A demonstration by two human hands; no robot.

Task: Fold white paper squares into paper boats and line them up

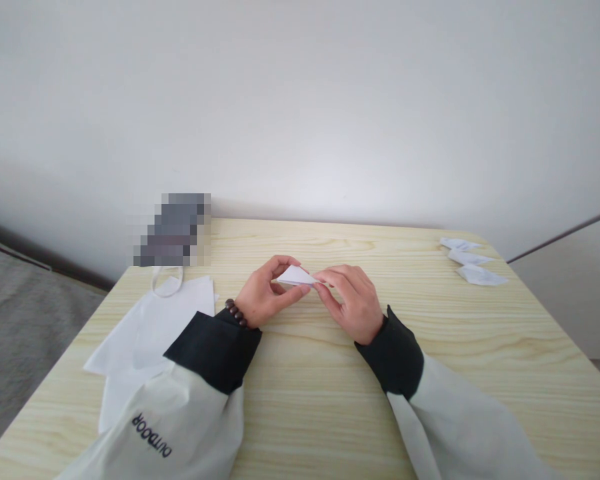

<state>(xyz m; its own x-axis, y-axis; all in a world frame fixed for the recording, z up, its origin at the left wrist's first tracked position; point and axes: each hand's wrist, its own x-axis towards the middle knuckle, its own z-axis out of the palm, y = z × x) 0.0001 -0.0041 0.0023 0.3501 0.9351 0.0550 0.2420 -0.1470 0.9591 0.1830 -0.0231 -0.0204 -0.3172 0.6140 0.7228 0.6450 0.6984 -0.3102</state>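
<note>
Left hand (267, 293) and right hand (350, 300) pinching a pointy white folded paper (294, 275), smooth wood-striped table (310, 413), flat white sheets (173, 320)

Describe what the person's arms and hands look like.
The left sleeve and right sleeve are pale grey with wide black cuffs. Dark "OUTDOOR" lettering marks the left one. Both the left hand and right hand are ungloved; a bracelet of dark round beads circles the left wrist.
</note>
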